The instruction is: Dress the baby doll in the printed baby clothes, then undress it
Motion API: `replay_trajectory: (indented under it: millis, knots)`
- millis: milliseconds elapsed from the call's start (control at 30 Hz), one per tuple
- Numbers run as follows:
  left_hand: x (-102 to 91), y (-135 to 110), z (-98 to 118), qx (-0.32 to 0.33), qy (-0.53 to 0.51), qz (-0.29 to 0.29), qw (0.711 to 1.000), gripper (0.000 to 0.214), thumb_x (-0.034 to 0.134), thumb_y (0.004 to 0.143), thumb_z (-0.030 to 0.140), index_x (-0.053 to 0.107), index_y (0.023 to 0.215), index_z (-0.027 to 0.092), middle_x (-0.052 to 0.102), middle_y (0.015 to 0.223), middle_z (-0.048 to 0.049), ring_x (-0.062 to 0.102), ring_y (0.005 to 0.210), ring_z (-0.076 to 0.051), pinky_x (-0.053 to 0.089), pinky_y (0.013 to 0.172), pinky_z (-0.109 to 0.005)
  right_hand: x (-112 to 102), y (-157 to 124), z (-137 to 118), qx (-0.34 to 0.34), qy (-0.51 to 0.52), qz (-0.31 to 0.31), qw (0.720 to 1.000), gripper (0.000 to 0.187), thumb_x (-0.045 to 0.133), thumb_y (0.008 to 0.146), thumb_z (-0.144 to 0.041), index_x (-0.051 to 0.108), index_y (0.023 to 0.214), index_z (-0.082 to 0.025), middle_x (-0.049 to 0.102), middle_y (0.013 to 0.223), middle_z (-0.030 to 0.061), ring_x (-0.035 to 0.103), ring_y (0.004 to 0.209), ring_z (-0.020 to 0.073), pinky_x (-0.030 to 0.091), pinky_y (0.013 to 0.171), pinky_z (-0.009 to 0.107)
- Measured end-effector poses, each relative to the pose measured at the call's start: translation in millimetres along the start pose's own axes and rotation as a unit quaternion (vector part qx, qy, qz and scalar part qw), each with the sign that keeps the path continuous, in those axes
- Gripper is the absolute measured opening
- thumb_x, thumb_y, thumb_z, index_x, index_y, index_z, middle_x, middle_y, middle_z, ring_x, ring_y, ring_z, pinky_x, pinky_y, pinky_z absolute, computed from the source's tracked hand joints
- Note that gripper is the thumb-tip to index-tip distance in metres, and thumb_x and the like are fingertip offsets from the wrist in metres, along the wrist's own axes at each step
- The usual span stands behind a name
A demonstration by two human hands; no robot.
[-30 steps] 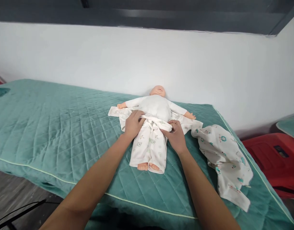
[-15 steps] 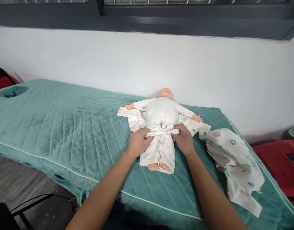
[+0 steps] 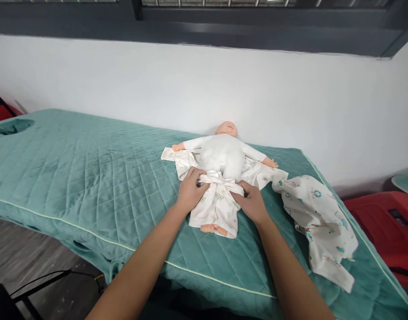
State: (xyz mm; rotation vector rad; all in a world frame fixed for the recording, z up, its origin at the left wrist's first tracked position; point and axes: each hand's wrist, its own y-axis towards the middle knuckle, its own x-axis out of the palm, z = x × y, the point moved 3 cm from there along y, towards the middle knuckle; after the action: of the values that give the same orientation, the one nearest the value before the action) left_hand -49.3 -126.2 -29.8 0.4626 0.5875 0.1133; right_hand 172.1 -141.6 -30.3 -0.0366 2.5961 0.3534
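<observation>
Two bare hands at the waist of a baby doll (image 3: 223, 153), one at each hip. Laid on its back near the far side of a teal quilted bed (image 3: 90, 169), head (image 3: 227, 129) toward the white wall, arms spread, on top of an opened printed top (image 3: 179, 158) lying flat beneath it. Dressed below in printed white trousers (image 3: 217, 206), bare feet (image 3: 213, 229) showing at the cuffs. Probably light and hollow in the body with stiff limbs, so apt to slide or roll on the quilt under a one-sided tug; best steadied at the hips. Thin, soft, limp cloth by the look of it, bunched into a roll at the waistband (image 3: 220, 180); nothing fragile, though likely to slip from a weak pinch, so best taken at that rolled edge on both sides at once. Left hand (image 3: 190, 189): fingers curled tight, clenched on the waistband at its own side, knuckles up. Right hand (image 3: 252, 202): fingers bent, seemingly pinching the other end of the waistband, heel of the palm resting on the trouser leg. Nothing else held in either. Off to the right, well apart from both hands, a second printed garment (image 3: 320, 218) crumpled toward the bed's corner; beyond that corner, a red plastic seat (image 3: 383, 222).
</observation>
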Motion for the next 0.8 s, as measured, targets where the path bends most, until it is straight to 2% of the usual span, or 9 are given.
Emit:
replay_trajectory:
  millis: [100,233,367,567,700,800]
  knots:
    - [-0.5,2,0,-0.009,-0.018,-0.002,1.000,0.023,0.060,0.082,0.015,0.061,0.103,0.023,0.060,0.109,-0.0034,0.061,0.100,-0.017,0.050,0.084,-0.028,0,2,3,0.003,0.010,-0.004,1.000,0.029,0.068,0.079,-0.046,0.058,0.072,-0.019,0.050,0.064,-0.0041,0.043,0.064,0.0128,0.032,0.058,0.025]
    - [-0.8,4,0,-0.013,-0.045,-0.003,0.999,0.021,0.063,0.082,0.017,0.060,0.103,0.023,0.057,0.113,-0.0046,0.059,0.106,-0.017,0.049,0.092,-0.029,0,2,4,-0.001,0.008,-0.003,1.000,0.029,0.067,0.080,-0.046,0.058,0.073,-0.020,0.050,0.066,-0.0040,0.044,0.066,0.0133,0.033,0.059,0.025]
    - [-0.6,4,-2,-0.013,-0.055,-0.012,0.998,0.014,0.063,0.083,0.019,0.060,0.096,0.022,0.056,0.109,-0.0038,0.059,0.105,-0.017,0.048,0.094,-0.028,0,2,3,-0.001,0.002,0.001,1.000,0.027,0.067,0.081,-0.045,0.058,0.074,-0.020,0.051,0.067,-0.0041,0.044,0.067,0.0133,0.033,0.060,0.025]
    - [-0.1,4,-3,0.007,-0.042,-0.009,0.999,0.003,0.062,0.083,0.019,0.060,0.083,0.020,0.055,0.100,-0.0029,0.057,0.096,-0.017,0.046,0.084,-0.029,0,3,2,-0.008,-0.010,0.004,1.000,0.027,0.066,0.081,-0.045,0.058,0.074,-0.020,0.055,0.067,-0.0044,0.045,0.066,0.0131,0.034,0.060,0.025]
    - [-0.9,2,0,0.030,-0.006,-0.017,0.999,0.009,0.062,0.082,0.019,0.055,0.075,0.020,0.053,0.092,-0.0027,0.055,0.091,-0.019,0.045,0.084,-0.033,-1,3,2,-0.009,-0.011,0.006,1.000,0.028,0.066,0.082,-0.045,0.058,0.074,-0.019,0.057,0.069,-0.0041,0.046,0.067,0.0133,0.036,0.062,0.025]
    - [-3.5,-9,5,0.048,0.012,-0.025,0.998,0.012,0.060,0.083,0.018,0.053,0.073,0.020,0.054,0.088,-0.0026,0.054,0.089,-0.019,0.044,0.084,-0.034,-1,5,3,-0.006,-0.011,0.012,1.000,0.025,0.067,0.080,-0.044,0.059,0.078,-0.019,0.059,0.071,-0.0036,0.048,0.069,0.0144,0.038,0.065,0.026]
